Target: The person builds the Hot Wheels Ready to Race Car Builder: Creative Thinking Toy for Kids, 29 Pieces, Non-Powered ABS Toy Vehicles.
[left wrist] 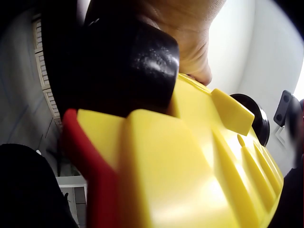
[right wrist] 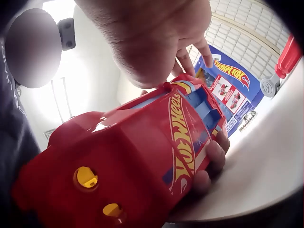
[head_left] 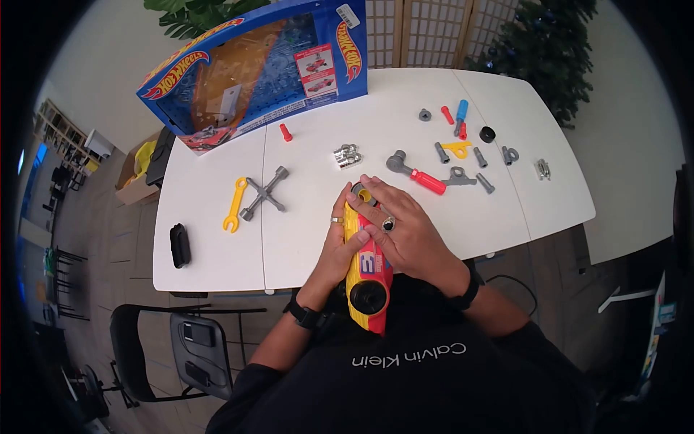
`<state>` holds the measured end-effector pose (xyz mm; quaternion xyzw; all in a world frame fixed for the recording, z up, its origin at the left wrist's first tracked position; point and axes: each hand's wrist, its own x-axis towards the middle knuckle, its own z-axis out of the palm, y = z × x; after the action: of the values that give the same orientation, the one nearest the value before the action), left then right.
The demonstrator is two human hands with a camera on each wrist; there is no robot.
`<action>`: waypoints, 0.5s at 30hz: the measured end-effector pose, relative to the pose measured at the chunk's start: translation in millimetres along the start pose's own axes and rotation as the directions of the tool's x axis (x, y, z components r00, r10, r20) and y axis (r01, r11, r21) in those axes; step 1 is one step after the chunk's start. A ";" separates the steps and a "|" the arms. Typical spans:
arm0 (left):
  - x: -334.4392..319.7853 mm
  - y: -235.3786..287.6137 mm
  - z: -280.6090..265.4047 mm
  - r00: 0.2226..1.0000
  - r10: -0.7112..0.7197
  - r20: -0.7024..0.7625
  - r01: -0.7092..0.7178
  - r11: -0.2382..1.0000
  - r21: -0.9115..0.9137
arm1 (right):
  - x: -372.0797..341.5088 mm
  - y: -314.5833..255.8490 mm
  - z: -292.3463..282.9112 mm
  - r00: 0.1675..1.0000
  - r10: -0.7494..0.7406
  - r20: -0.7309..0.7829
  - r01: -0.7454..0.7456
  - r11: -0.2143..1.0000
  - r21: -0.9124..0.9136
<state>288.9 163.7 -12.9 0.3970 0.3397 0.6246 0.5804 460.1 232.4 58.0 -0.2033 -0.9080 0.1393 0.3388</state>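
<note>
Both hands hold a red and yellow toy car (head_left: pixel 370 264) on its side at the table's near edge. My left hand (head_left: pixel 336 249) grips its yellow underside, with the thumb on the body. My right hand (head_left: pixel 410 233) lies over its red side, fingers reaching to the far end around a grey ring with a yellow centre (head_left: pixel 366 195). A black wheel (head_left: pixel 369 296) shows at the end nearest me. In the right wrist view, the red body (right wrist: pixel 137 152) bears a Hot Wheels label and two holes showing yellow inside. The yellow underside (left wrist: pixel 190 161) fills much of the left wrist view.
A Hot Wheels box (head_left: pixel 246 72) stands at the back left. Left lie a yellow wrench (head_left: pixel 235 205), a grey cross wrench (head_left: pixel 265 194) and a black case (head_left: pixel 180 245). Silver engine pieces (head_left: pixel 348 156), a red-handled tool (head_left: pixel 428 181), a blue-handled screwdriver (head_left: pixel 461 112) and several grey bolts lie beyond.
</note>
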 end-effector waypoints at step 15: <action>-2.3 6.2 11.7 0.998 -0.051 -0.045 0.054 0.996 0.075 | -22.3 140.2 -98.5 0.864 0.446 -0.233 -0.502 0.726 -0.471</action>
<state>296.4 160.4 -2.4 0.3962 0.3862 0.6043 0.5734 580.1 356.7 62.8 -0.5188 -0.8099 -0.0382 0.2711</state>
